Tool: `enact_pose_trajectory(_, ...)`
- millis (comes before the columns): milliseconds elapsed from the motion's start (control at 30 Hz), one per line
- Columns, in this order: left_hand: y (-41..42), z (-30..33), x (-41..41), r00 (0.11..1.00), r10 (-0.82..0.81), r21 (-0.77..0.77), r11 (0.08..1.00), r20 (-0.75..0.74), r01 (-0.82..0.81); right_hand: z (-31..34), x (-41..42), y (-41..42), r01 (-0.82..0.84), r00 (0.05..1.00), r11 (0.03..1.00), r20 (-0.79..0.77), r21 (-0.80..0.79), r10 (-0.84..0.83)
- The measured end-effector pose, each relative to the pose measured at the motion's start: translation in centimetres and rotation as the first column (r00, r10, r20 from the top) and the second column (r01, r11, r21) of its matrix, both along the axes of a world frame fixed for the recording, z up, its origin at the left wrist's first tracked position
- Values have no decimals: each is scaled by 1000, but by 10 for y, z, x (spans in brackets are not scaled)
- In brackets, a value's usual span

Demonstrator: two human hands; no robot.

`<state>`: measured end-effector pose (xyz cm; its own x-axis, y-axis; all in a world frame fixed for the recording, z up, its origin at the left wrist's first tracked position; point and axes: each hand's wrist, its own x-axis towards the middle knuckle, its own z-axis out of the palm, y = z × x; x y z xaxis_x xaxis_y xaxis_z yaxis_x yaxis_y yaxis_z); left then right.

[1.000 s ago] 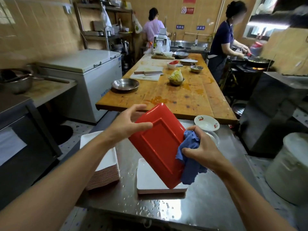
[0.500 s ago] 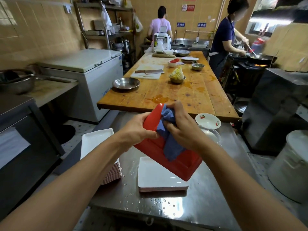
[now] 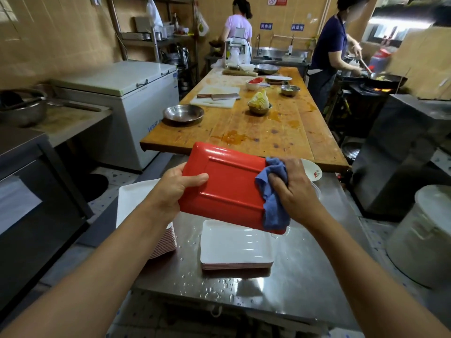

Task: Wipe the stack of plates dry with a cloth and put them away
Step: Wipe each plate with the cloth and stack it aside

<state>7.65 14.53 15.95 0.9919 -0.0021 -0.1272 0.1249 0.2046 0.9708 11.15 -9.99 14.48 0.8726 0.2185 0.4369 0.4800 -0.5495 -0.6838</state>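
Wet steel counter, droplets near the front edge, bearing two piles of white plates: tall pile at left, short pile at centre. Above the short pile, red plate, turned underside-up since half a second ago, so back now being dried. Left hand gripping its left edge; right hand bunching blue cloth against its right edge.
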Motion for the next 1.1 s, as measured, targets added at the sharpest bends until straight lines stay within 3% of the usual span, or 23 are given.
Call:
enact_pose_trajectory(67, -4, -3, 2, 999, 38, -49, 998, -39, -40, 1, -4, 2, -9, 1000, 999, 15, 37, 9)
enact_pose_trajectory(300, -15, -9, 5, 951, 148, -210, 955, -270, -208, -25, -31, -7, -27, 998, 997, 46, -79, 31)
enact_pose_trajectory(533, -31, -7, 0, 925, 135, -320, 912, -355, -256, -43, -40, 9, 203, 944, 956, 302, -210, -134)
enact_pose_trajectory(733, -42, -7, -12, 931, 83, -447, 859, -356, -247, -41, -55, 63, 75, 948, 950, 316, -304, 26)
enact_pose_trajectory(900, -37, -16, -23, 970, 41, -525, 835, -238, -164, -26, -54, 98, -32, 966, 943, 232, -331, 114)
enact_pose_trajectory(1100, -12, -29, -33, 979, 120, -397, 900, -165, -177, -21, -25, 107, -87, 989, 903, 75, -420, 130)
